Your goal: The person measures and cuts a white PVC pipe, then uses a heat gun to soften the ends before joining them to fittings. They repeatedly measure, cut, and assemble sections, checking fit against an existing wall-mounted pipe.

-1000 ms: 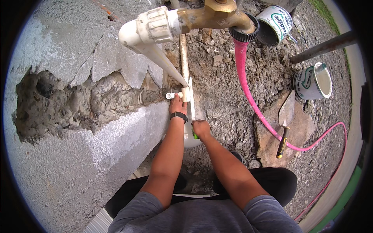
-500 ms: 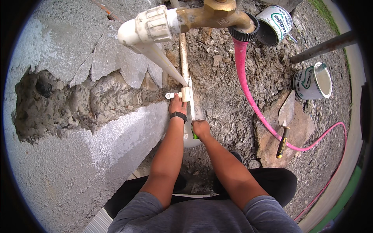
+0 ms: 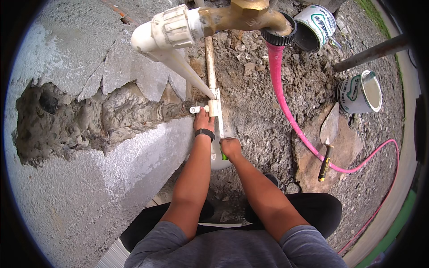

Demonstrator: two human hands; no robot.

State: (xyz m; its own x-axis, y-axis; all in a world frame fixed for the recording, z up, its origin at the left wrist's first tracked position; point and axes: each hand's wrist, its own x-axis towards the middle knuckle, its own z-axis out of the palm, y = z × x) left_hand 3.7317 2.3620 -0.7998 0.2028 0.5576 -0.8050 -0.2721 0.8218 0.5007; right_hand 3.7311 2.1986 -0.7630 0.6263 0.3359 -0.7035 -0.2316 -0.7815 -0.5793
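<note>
My left hand [image 3: 203,119] is closed around a short cream pipe fitting [image 3: 213,108], its fingers partly hiding it. A white elbow [image 3: 195,110] with an open end sticks out from this fitting toward the wall. My right hand [image 3: 231,148], lower and to the right, is closed in a fist on a long, narrow, green-handled tool [image 3: 220,120]. Its thin pale strip runs up alongside the fitting, and its green end [image 3: 224,157] shows below the fist. The strip's edge is too small to make out. A cream pipe [image 3: 211,62] runs away from the fitting along the wall.
Overhead juts a brass tap [image 3: 243,20] on a white pipe elbow [image 3: 149,38], with a pink hose [image 3: 279,87] hanging down. A broken channel [image 3: 89,116] cuts the grey wall. Right lie a trowel [image 3: 329,129], two paint cans [image 3: 351,96] [image 3: 315,27] and a slanting metal pole [image 3: 371,53].
Both hands keep nearly the same places on the fitting and the green-handled tool. The view has shifted very slightly.
</note>
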